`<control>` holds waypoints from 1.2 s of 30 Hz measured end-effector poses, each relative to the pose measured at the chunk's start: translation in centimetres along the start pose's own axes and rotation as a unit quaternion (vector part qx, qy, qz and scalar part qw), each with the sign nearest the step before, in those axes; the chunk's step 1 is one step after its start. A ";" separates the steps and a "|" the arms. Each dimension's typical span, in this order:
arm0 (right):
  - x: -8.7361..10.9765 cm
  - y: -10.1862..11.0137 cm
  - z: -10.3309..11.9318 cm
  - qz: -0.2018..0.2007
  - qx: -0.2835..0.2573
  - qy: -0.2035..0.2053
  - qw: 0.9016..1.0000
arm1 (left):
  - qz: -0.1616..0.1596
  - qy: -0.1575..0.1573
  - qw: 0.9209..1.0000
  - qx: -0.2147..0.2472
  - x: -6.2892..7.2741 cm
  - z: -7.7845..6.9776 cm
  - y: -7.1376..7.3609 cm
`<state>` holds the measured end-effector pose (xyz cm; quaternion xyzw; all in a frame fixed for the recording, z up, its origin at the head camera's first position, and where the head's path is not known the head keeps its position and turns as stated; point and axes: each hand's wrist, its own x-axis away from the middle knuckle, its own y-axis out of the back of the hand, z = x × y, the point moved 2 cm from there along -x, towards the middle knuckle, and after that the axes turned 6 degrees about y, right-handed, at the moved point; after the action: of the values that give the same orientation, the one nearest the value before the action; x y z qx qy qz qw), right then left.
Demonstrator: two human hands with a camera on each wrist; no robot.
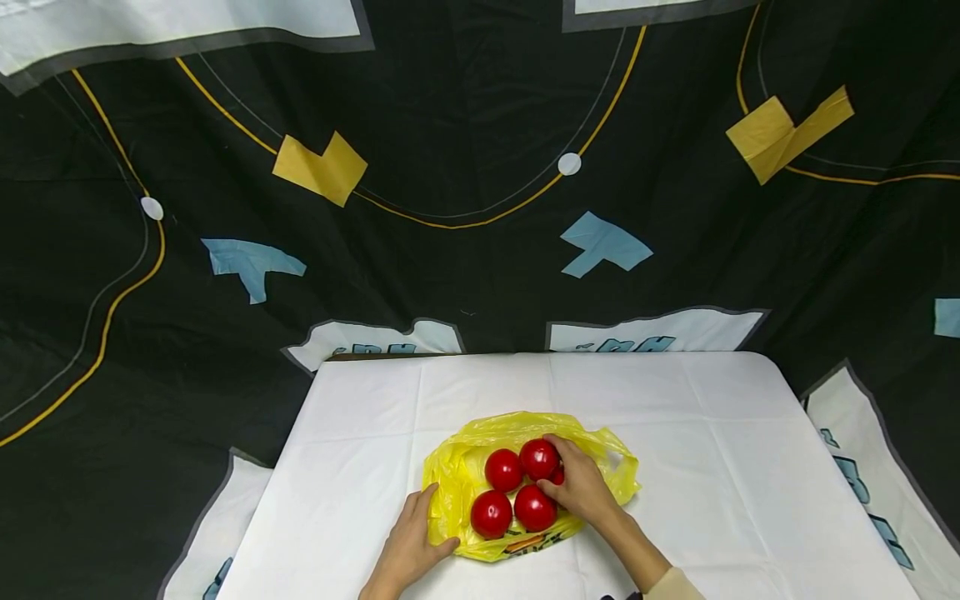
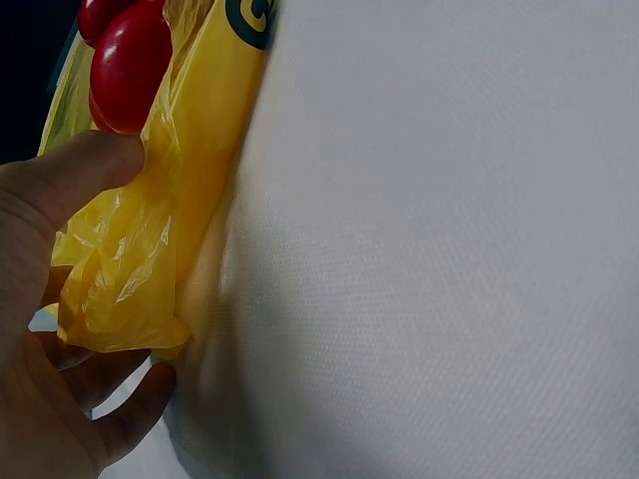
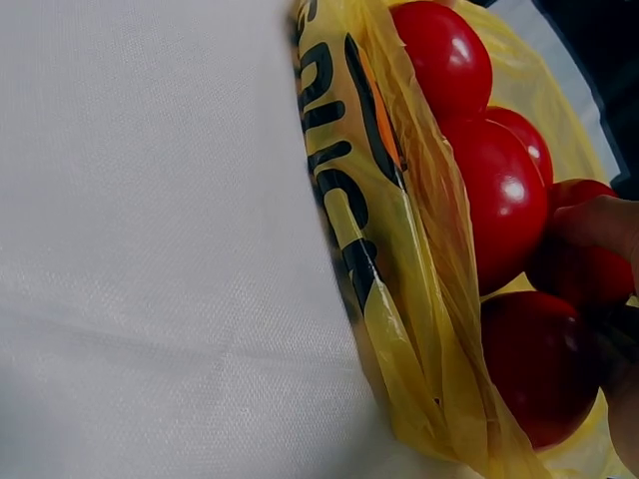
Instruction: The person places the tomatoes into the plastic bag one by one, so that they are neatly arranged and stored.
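Observation:
A yellow plastic bag point(image 1: 461, 450) lies spread on the white-covered table, with several shiny red tomatoes point(image 1: 491, 514) grouped on it. My left hand point(image 1: 408, 537) holds the bag's near left edge. In the left wrist view its thumb point(image 2: 100, 165) lies over the yellow plastic and the other fingers curve behind it. My right hand point(image 1: 585, 483) reaches in from the right and grips a tomato point(image 3: 584, 264), which the hand partly hides in the head view. Its fingertips also lie close against neighbouring tomatoes point(image 1: 539, 458).
White cloth covers the table point(image 1: 712, 467), its far edge meeting a black backdrop point(image 1: 465, 275). Yellow and blue tape pieces and curved lines mark that backdrop. Dark printed lettering point(image 3: 339, 170) runs along the bag's near side.

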<state>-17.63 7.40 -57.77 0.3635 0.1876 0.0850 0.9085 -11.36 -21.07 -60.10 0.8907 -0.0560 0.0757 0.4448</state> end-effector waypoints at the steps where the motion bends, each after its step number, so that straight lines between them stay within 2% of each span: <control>1: -0.1 -0.1 -0.1 0.002 0.003 0.000 1.000 | 0.001 0.001 1.000 0.000 0.0 0.0 0.0; 7: -0.4 -0.4 -0.3 0.024 0.026 -0.003 0.999 | 0.005 0.003 1.000 0.000 0.0 0.0 0.1; 23: -2.0 0.1 -0.2 0.093 0.034 -0.015 0.995 | 0.011 0.005 1.000 -0.004 -0.1 -0.2 0.1; 36: -2.4 0.1 -0.2 0.115 0.038 -0.010 0.993 | 0.011 0.007 1.000 -0.003 0.1 -0.2 0.2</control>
<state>-19.87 6.90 -57.19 0.4176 0.1386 0.1779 0.8802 -11.36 -21.00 -59.82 0.8883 -0.0625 0.0867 0.4467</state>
